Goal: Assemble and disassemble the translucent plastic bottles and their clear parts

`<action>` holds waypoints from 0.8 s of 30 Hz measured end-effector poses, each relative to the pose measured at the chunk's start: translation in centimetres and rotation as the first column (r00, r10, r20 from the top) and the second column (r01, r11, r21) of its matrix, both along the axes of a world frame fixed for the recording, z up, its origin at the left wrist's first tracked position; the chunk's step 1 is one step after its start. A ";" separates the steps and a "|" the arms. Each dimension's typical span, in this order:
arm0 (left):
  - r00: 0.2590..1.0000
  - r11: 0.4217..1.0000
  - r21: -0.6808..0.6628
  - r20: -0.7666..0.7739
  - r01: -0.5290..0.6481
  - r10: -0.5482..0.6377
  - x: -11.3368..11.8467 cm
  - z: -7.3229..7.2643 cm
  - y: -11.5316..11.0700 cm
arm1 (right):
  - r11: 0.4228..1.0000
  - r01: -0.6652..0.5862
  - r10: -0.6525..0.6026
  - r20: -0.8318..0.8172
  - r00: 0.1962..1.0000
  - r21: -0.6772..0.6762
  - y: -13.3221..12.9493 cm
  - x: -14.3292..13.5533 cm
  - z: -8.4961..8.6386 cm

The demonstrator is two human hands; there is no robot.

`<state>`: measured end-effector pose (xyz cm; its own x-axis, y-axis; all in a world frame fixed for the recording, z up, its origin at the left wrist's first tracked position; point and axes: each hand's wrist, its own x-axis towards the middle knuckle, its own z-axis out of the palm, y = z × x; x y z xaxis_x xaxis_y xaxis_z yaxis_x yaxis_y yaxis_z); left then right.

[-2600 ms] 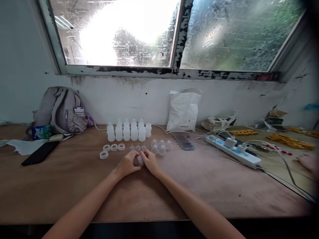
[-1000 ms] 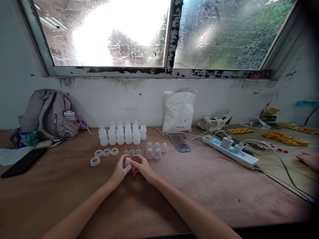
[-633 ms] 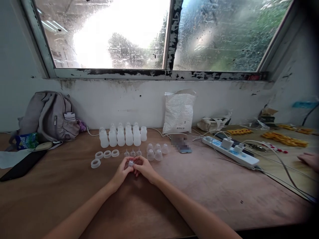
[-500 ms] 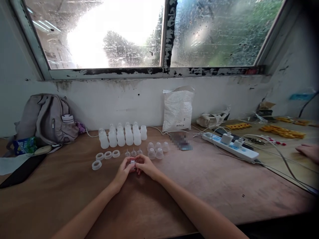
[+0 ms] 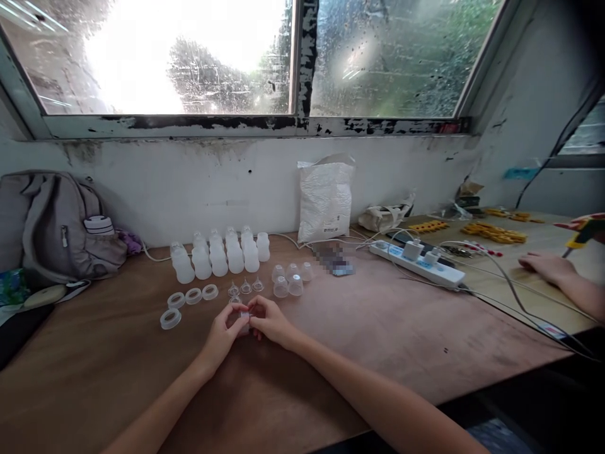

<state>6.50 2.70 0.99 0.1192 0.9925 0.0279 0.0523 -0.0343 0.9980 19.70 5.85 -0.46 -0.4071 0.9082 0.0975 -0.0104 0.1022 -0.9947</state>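
Note:
My left hand point(image 5: 224, 332) is closed around a small translucent bottle ring point(image 5: 244, 314), mostly covered by the fingers. The fingertips of my right hand point(image 5: 271, 320) pinch the same piece from the other side. Just beyond my hands stand several clear bottle nipples point(image 5: 245, 287). To their left lie several loose translucent rings point(image 5: 193, 296). Clear domed caps point(image 5: 280, 287) sit right of the nipples. Behind them, frosted baby bottles point(image 5: 218, 257) stand in a group; the rightmost bottle point(image 5: 263, 247) has an open top.
A grey backpack point(image 5: 45, 221) is at the left, and a white plastic bag point(image 5: 325, 200) leans on the wall. A power strip point(image 5: 416, 265) with cables lies at right. Beyond it, another person's hand point(image 5: 548, 266) rests near yellow parts point(image 5: 494, 231).
The view has swung to the right. My hands stay together on the ring, drawn slightly nearer to me. At far right, a yellow-and-black tool by the other person has come into view.

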 end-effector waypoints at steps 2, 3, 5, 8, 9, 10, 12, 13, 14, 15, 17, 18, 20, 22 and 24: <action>1.000 1.000 -0.010 0.005 0.000 0.000 0.0 -0.1 0.1 | 1.000 -0.002 0.002 0.014 1.000 0.025 -0.1 0.2 0.0; 1.000 1.000 -0.010 0.008 0.008 -0.008 -0.1 -0.2 0.1 | 0.999 -0.016 0.015 0.014 1.000 0.032 0.0 0.3 0.0; 0.999 0.999 -0.009 0.016 0.044 -0.044 -0.3 -0.2 0.1 | 0.997 -0.070 0.069 0.006 0.998 0.034 0.0 0.7 -0.1; 0.993 0.992 -0.039 0.042 0.117 -0.115 -0.8 -0.1 0.1 | 0.985 -0.174 0.174 0.006 0.985 0.015 0.3 1.3 -0.1; 0.989 0.988 -0.065 0.063 0.139 -0.135 -1.0 -0.1 0.2 | 0.981 -0.196 0.196 0.012 0.981 0.007 0.3 1.4 0.0; 0.985 0.983 -0.095 0.089 0.159 -0.151 -1.2 -0.1 0.3 | 0.978 -0.209 0.209 0.020 0.978 -0.001 0.4 1.4 0.0; 0.975 0.972 -0.149 0.151 0.184 -0.162 -1.6 -0.2 0.7 | 0.974 -0.227 0.227 0.028 0.973 -0.026 0.5 1.5 0.1; 0.970 0.967 -0.169 0.182 0.189 -0.158 -1.8 -0.2 0.9 | 0.972 -0.230 0.231 0.024 0.973 -0.042 0.5 1.5 0.2; 0.966 0.964 -0.183 0.211 0.191 -0.151 -1.9 -0.4 1.1 | 0.973 -0.225 0.226 0.020 0.974 -0.055 0.6 1.5 0.3; 0.963 0.963 -0.194 0.234 0.185 -0.138 -2.1 -0.5 1.3 | 0.976 -0.211 0.212 0.017 0.977 -0.058 0.6 1.5 0.4; 0.963 0.960 -0.223 0.245 0.170 -0.114 -2.3 -0.8 1.5 | 0.986 -0.164 0.165 0.040 0.985 -0.032 0.9 1.7 0.5; 0.967 0.959 -0.234 0.235 0.157 -0.101 -2.5 -0.9 1.5 | 0.990 -0.141 0.141 0.076 0.987 -0.003 1.2 1.8 0.5; 0.977 0.963 -0.239 0.201 0.121 -0.072 -2.7 -1.0 1.3 | 0.993 -0.082 0.065 0.189 0.980 0.083 2.0 1.9 0.3; 0.984 0.970 -0.226 0.174 0.088 -0.049 -2.8 -1.0 1.1 | 0.981 -0.015 -0.047 0.307 0.950 0.196 3.2 1.9 0.0; 0.986 0.971 -0.226 0.160 0.082 -0.046 -2.9 -1.0 1.1 | 0.955 0.006 -0.128 0.395 0.910 0.296 4.4 1.6 -0.4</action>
